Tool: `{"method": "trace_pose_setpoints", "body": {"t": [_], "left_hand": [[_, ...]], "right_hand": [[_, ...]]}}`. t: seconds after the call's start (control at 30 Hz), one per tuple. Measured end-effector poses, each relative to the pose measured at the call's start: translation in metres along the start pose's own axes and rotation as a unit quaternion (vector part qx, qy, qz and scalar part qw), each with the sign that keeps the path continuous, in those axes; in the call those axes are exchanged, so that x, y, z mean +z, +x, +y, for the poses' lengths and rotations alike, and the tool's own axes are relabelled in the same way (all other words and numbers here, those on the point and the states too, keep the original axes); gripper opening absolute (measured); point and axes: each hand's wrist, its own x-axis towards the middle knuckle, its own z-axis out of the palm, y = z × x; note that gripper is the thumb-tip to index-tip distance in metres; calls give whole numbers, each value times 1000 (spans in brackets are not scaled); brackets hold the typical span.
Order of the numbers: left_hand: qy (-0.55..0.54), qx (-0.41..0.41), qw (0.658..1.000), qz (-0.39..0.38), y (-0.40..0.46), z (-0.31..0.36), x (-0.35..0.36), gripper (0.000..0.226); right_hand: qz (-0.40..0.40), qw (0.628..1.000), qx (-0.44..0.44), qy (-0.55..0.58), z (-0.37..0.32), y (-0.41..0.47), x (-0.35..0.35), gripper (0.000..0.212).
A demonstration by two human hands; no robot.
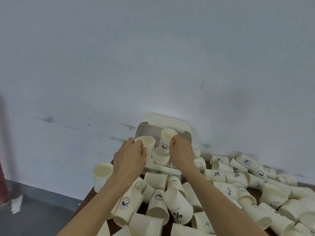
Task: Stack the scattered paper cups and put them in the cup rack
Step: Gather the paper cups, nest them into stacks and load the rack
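Against the pale wall, over a dark table (95, 198), my left hand (129, 160) grips one upright cup (147, 145) by its rim and my right hand (181, 150) pinches another cup (166, 138) at its lip, both mouths up, I judge to nest them. Just below sits a short stack (161, 157) in the white cup rack (170, 123), its lid raised for loading. Scattered cups (221, 193) lie tipped all around my forearms, waiting.
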Motion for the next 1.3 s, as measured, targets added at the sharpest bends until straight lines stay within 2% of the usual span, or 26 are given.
{"method": "trace_pose_setpoints", "body": {"t": [0.4,0.53,0.83,1.0,1.3], "left_hand": [[20,-14,1000,0,19,-12,1,25],[13,-9,1000,24,30,-7,5,24],[21,20,998,46,62,-11,31,26],[77,47,996,20,68,-22,53,20],[113,93,989,0,80,-25,63,14]], "right_hand": [[-122,990,-22,-71,16,2,47,26],[-137,987,-34,-76,22,-2,59,28],[-115,992,-44,-21,32,-7,73,27],[-112,993,-45,4,40,-9,84,27],[-83,995,-48,35,44,-16,93,28]]}}
